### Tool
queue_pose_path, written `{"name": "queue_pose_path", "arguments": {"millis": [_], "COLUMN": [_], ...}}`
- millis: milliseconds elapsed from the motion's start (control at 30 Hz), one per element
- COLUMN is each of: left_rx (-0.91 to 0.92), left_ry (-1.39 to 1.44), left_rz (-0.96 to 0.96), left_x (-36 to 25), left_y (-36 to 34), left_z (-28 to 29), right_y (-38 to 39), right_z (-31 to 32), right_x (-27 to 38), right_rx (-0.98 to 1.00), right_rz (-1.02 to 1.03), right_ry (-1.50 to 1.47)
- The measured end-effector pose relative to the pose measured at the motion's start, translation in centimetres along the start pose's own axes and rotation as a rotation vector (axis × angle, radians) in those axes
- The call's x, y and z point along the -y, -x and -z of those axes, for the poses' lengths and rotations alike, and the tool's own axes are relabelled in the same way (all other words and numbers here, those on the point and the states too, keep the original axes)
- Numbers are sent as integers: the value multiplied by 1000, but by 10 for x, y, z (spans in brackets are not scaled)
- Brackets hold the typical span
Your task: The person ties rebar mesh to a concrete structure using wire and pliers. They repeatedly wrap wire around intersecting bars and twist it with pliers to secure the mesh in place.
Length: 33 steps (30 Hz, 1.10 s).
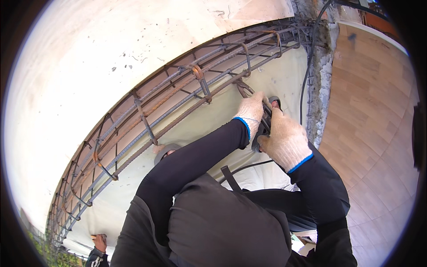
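Both of my hands wear cream knitted gloves with blue cuffs. Dark metal pincers (pixel 243 87) reach from my grip to the lower bar of a long rebar cage (pixel 202 84), with their head at the bar beside a stirrup. Closed around the tool near its head is my left hand (pixel 251 110). My right hand (pixel 284 137) is closed at the handle end, where dark handles show between the two gloves. Fingers on the far side are partly hidden. What the jaws bite on is too small to tell.
The cage curves from upper right to lower left beside a pale panel (pixel 111 53). A rough concrete edge (pixel 322 80) and a black cable (pixel 303 98) run at right, before wood-look boards (pixel 369 89). Another person's hand (pixel 100 243) is at lower left. My shoes stand below the cage.
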<state>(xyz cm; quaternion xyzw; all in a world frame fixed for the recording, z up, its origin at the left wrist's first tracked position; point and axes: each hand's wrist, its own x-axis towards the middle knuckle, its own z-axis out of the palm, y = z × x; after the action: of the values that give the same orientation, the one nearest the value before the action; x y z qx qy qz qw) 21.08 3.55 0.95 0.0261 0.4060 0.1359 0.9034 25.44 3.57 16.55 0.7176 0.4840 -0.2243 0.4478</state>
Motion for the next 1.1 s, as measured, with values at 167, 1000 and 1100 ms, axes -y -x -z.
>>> {"name": "queue_pose_path", "arguments": {"millis": [167,1000,1100], "left_rx": [-43,61,292], "left_ry": [132,-13,75], "left_rz": [89,-5,94], "left_x": [9,1,21], "left_y": [-5,15,7], "left_z": [-11,22,45], "right_y": [-40,-33,-30], "right_z": [-59,-49,-123], "right_x": [6,-45,-29], "right_rx": [-157,762,1170], "right_rz": [-115,-46,159], "right_ry": [48,-1805,-2422]}}
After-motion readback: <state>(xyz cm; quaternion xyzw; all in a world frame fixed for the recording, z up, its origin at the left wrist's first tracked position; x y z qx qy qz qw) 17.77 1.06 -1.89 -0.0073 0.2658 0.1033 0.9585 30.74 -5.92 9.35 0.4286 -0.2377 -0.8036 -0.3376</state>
